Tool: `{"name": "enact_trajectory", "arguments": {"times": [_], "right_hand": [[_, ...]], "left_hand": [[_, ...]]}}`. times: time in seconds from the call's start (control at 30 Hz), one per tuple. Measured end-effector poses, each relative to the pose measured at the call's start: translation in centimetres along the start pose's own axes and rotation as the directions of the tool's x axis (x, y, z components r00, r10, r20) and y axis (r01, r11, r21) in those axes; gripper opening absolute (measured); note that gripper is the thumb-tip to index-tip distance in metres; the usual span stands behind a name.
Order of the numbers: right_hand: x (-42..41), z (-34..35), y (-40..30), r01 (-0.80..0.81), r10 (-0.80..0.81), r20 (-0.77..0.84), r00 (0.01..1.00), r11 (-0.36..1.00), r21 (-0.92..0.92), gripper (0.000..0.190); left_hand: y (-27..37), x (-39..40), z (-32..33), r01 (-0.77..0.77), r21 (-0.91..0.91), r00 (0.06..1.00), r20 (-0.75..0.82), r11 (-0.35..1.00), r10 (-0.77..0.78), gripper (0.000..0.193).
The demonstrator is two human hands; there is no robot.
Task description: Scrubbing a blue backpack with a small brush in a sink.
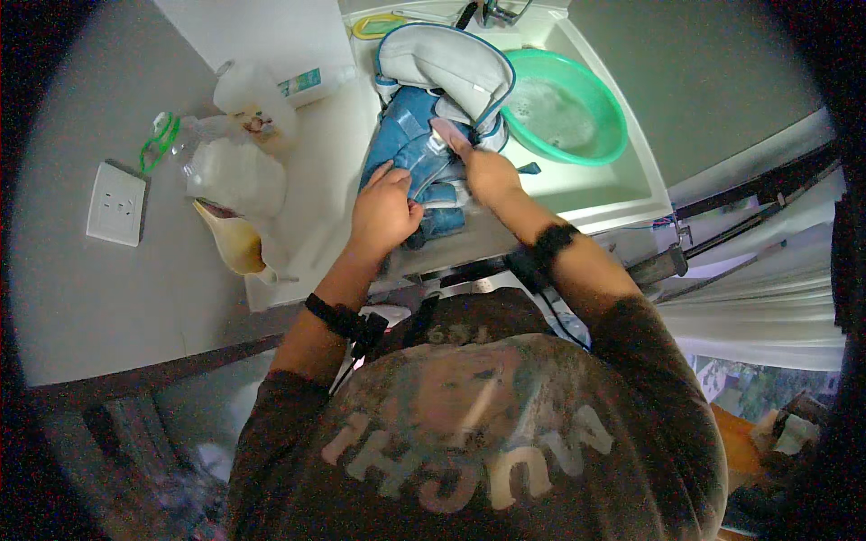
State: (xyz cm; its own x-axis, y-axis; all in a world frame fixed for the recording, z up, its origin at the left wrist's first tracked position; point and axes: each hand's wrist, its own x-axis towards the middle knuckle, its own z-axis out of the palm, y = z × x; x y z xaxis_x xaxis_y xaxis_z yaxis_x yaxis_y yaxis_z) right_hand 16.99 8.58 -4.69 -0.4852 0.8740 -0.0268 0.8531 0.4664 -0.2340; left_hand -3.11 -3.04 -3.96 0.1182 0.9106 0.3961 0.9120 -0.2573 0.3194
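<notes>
A blue fabric bag (406, 135) with a pale grey flap (446, 67) edged in dark blue lies partly on the counter and partly over the sink. My left hand (383, 208) rests on the bag's lower left side, its fingers on the blue fabric. Gripped in my right hand (492, 177) is a pinkish brush (448, 133), whose head lies against the bag near a small patch of white foam. Its bristles are hard to make out. Right of the bag, a green plastic basin (612, 125) of sudsy water stands in the white sink.
To the left on the counter (318, 196) are a clear plastic bottle with a green handle (159, 143), a translucent jug (250, 95) and a yellowish bottle (237, 243). A faucet (500, 12) is at the sink's back edge. A socket plate (116, 204) is on the left wall.
</notes>
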Motion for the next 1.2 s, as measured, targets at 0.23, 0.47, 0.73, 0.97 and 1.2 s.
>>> {"name": "enact_trajectory", "arguments": {"times": [0.23,0.47,0.73,0.97,1.2], "right_hand": [[-4.3,0.2,-5.1,0.071,-0.063,0.103,0.993,0.995,-0.076,0.037],[2.9,-2.7,-1.5,-0.008,0.008,-0.009,1.0,1.0,-0.029,0.03],[-2.3,-1.4,-0.8,0.059,-0.048,0.151,0.987,0.996,-0.068,0.034],[-4.8,2.7,-0.1,0.003,0.006,0.15,0.989,0.998,-0.063,0.057],[0.2,-1.0,0.5,-0.054,0.053,-0.016,0.998,0.998,-0.031,0.056]], "left_hand": [[-0.5,-0.9,0.0,0.035,0.047,0.999,0.04,0.998,-0.037,0.036],[0.2,-0.2,0.3,-0.023,0.04,1.0,0.001,0.999,0.023,0.031],[-0.4,-0.5,0.4,-0.019,-0.051,0.997,-0.072,0.999,0.016,0.023],[-0.3,-0.4,0.2,0.002,-0.104,0.996,-0.088,0.995,-0.012,0.021],[-0.4,-0.1,0.3,-0.036,-0.14,0.996,-0.084,0.99,0.024,0.03]]}}
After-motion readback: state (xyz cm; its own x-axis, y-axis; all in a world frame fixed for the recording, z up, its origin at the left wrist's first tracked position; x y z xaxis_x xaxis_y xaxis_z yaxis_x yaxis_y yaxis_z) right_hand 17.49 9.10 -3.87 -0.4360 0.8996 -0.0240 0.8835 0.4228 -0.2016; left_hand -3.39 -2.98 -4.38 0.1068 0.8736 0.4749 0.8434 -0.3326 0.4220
